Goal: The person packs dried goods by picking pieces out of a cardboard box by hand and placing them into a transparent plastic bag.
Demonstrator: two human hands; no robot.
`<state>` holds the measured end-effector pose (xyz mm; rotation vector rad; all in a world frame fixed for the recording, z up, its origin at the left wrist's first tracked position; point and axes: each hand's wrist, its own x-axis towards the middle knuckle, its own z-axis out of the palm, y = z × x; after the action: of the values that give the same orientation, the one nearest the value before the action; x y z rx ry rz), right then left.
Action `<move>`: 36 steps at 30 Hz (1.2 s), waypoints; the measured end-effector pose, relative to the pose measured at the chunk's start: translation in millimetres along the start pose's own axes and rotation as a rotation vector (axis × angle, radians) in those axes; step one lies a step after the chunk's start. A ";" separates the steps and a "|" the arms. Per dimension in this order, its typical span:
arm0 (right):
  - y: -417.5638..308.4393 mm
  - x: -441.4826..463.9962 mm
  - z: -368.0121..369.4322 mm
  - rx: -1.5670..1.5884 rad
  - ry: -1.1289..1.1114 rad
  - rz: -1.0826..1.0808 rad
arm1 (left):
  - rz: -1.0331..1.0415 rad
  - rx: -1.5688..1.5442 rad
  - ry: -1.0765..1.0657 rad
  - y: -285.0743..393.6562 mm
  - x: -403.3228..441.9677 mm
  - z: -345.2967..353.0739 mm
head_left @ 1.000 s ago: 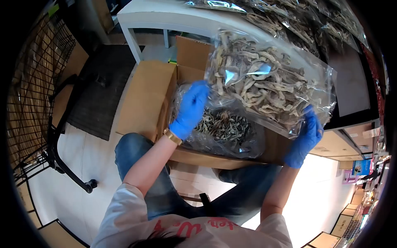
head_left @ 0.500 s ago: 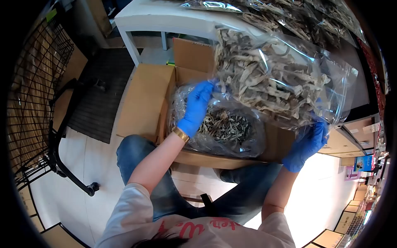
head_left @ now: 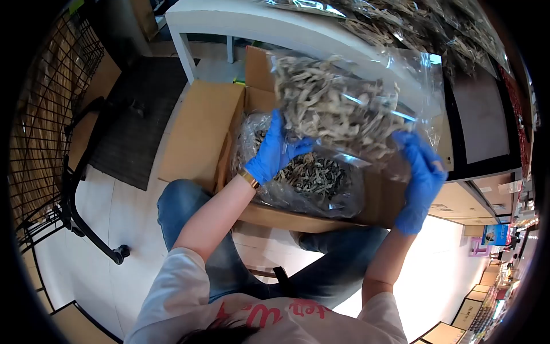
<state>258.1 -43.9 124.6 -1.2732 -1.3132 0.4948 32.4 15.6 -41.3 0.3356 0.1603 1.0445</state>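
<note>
A clear plastic bag of dried, pale grey-brown strips [head_left: 338, 109] is held up above an open cardboard box [head_left: 200, 135]. My left hand [head_left: 275, 150], in a blue glove, supports the bag's lower left corner with thumb and fingers spread. At the bag's right end, my right hand [head_left: 419, 172], also gloved in blue, has its fingers closed on the plastic. Inside the box lies a larger open clear bag [head_left: 344, 202] with more dried pieces [head_left: 315, 175], partly hidden by the raised bag and my left hand.
Behind the box stands a white table [head_left: 240, 22]. More filled clear bags [head_left: 401, 26] lie at the upper right. A black wire rack [head_left: 51, 109] is on the left, beside a dark mat [head_left: 140, 114]. My knees flank the box's near side.
The held bag has moved left and tilted, and its right end has come inward with my right hand. My left hand's fingers have spread beneath the bag's corner.
</note>
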 end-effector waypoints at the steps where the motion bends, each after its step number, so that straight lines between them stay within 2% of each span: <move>1: -9.6 4.9 -3.8 -0.008 0.003 -0.044 | 0.005 -0.003 0.005 0.3 -1.7 5.0; 3: -14.7 13.3 -13.4 0.045 0.016 -0.083 | 0.118 0.285 0.086 -1.1 -1.5 13.0; 4: -17.5 14.9 -14.5 0.043 0.009 -0.082 | 0.121 0.279 0.090 4.5 -3.5 10.3; 6: -29.9 18.7 -15.1 -0.111 -0.239 -0.041 | 0.047 0.188 0.168 20.2 -5.2 7.4; 8: -23.7 26.3 -21.7 -0.100 -0.290 -0.008 | 0.041 0.134 0.195 24.7 -1.0 0.6; 10: -14.3 34.5 -31.1 -0.167 -0.303 0.030 | 0.012 0.226 -0.154 25.7 5.6 -7.9; 12: -7.2 38.3 -36.1 -0.134 -0.261 0.074 | 0.075 0.215 -0.117 19.7 -2.4 16.0; 14: -11.3 39.5 -38.7 -0.130 -0.254 0.010 | 0.160 0.336 -0.019 18.8 -5.3 31.7; 15: -11.3 43.9 -42.9 -0.160 -0.177 0.033 | 0.164 0.333 -0.023 18.9 -3.2 34.1; 17: -6.6 51.0 -47.7 -0.150 -0.140 0.069 | 0.101 0.387 0.222 20.0 -0.1 37.5; 18: -7.8 51.5 -46.7 -0.135 -0.100 0.110 | 0.102 0.385 0.215 19.9 -0.1 33.9; 20: -17.0 45.3 -40.9 -0.155 -0.172 0.055 | 0.072 0.422 0.104 18.7 0.7 23.0; 21: -21.5 40.6 -34.8 -0.140 -0.211 0.091 | 0.110 0.306 -0.021 18.4 -5.3 32.8; 22: -25.6 37.1 -30.3 -0.125 -0.248 0.126 | 0.111 0.303 -0.031 16.9 -4.7 29.0; 23: -29.0 37.8 -28.5 -0.266 -0.384 0.111 | 0.071 0.273 -0.066 14.9 -3.5 20.5; 24: -31.7 32.1 -21.5 -0.261 -0.417 0.111 | 0.030 0.243 -0.102 12.5 -2.4 17.3; 25: -34.5 28.2 -14.6 -0.303 -0.431 0.114 | 0.135 0.343 0.048 4.4 -1.9 23.5; 26: -36.2 28.1 -10.9 -0.343 -0.442 0.116 | 0.133 0.345 0.033 3.6 -3.3 22.4; 27: -34.6 34.7 -14.2 -0.371 -0.539 0.089 | 0.110 0.275 0.089 6.2 -5.5 21.0; 28: -38.9 40.9 -14.3 -0.375 -0.522 0.080 | 0.085 0.207 0.142 6.8 -5.7 22.5; 30: -49.9 52.0 -14.9 -0.173 -0.535 0.181 | 0.088 0.109 0.130 -1.7 -1.5 20.6; 31: -50.7 52.8 -14.2 -0.221 -0.464 0.083 | 0.147 0.145 0.099 -10.9 8.4 3.7; 32: -61.5 46.6 -4.0 -0.231 -0.391 0.119 | 0.204 0.176 0.068 -15.6 13.9 -4.3; 33: -61.3 42.1 4.7 -0.219 -0.405 0.087 | 0.089 0.245 0.157 -7.5 9.7 4.9; 34: -53.1 41.4 7.0 -0.209 -0.418 0.056 | 0.079 0.252 0.126 -2.1 7.0 15.2; 35: -37.6 53.9 -1.6 -0.454 -0.488 -0.088 | 0.063 0.372 0.362 2.1 3.4 25.0; 36: -35.0 57.2 -3.8 -0.444 -0.447 -0.110 | 0.051 0.496 0.597 4.9 -1.7 32.4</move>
<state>264.4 -7.1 180.4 -1.4915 -1.9373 0.4371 36.9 10.0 -9.3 0.4666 0.9611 1.1253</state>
